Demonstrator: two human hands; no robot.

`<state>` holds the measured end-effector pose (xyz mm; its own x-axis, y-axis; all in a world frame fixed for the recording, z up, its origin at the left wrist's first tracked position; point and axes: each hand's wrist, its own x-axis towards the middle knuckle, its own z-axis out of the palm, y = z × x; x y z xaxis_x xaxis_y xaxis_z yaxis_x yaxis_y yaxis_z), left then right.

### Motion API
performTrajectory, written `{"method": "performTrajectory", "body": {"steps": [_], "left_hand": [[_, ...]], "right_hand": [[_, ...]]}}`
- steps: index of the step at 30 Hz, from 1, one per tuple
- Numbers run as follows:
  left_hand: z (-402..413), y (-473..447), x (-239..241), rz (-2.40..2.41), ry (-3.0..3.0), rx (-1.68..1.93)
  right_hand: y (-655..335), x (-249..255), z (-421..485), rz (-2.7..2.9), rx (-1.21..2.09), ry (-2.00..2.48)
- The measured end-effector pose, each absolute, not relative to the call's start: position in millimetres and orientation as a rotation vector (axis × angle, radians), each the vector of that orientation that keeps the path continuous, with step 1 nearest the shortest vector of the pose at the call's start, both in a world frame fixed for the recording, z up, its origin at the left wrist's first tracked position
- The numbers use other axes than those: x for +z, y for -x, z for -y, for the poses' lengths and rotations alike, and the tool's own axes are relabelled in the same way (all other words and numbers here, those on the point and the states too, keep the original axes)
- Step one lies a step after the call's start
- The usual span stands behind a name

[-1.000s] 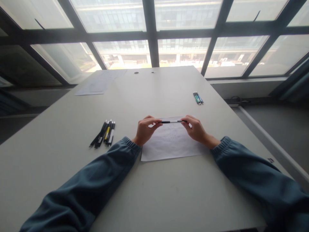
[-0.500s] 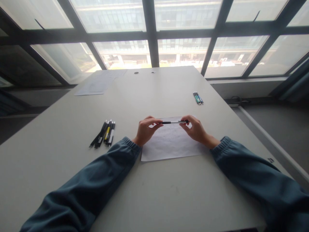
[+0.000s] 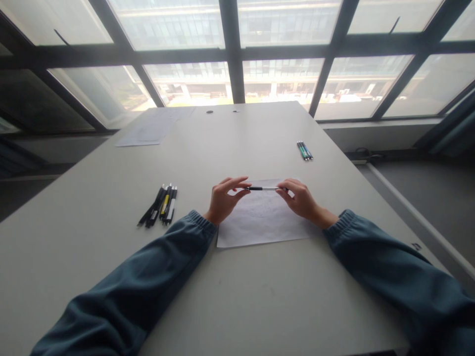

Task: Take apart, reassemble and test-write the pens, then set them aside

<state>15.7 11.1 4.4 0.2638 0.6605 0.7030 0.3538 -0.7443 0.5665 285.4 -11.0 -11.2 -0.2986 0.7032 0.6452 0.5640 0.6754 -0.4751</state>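
A pale grey tabletop [image 3: 237, 296], smooth and matt, ran away from the grips to a wall of window [image 3: 185, 84] panes set in dark metal bars, with a building washed out by daylight behind them. Under both grips lay a white sheet [image 3: 260, 230], flat and rectangular, with faint marks too dim to read. Well to the left of the left grip a bunch of black pens [image 3: 161, 205] lay side by side, some with white or yellow barrels. Beyond the right grip, well apart from it, lay a small set of green pens [image 3: 305, 150]. Far beyond the left grip, near the tabletop's far edge, more papers [image 3: 148, 129] lay flat, and two small dark discs [image 3: 210, 111] sat just past them. Both arms wore soft blue-grey sleeves [image 3: 156, 277] with gathered cuffs. A slim pen [image 3: 264, 188], black at the ends and white in the middle, hung level between the two grips, just above the far part of the sheet. The right grip [image 3: 302, 200] was closed narrow on the pen's right end, thumb and fingertips pinching it. The left grip [image 3: 222, 200] stood half open, forefinger raised above the thumb, with the pen's left end at the gap between them. Whether it pressed on the pen could not be told.
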Motion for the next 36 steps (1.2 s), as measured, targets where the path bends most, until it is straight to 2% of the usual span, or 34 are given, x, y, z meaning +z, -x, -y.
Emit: {"method": "performTrajectory", "body": {"steps": [6,18,36], "left_hand": [[-17.0,-14.7,0.2,-0.892,-2.186,1.416],[-11.7,-12.9,2.3,-1.149,-2.181,1.197],[-12.7,-16.4,4.7,-1.005,-2.243,1.436]], "right_hand": [[-285.4,-12.7,10.7,1.971,0.195,0.991],[-284.7,-11.4,11.4,1.969,0.171,0.959],[-285.2,-10.7,11.5,1.958,0.185,0.99]]}}
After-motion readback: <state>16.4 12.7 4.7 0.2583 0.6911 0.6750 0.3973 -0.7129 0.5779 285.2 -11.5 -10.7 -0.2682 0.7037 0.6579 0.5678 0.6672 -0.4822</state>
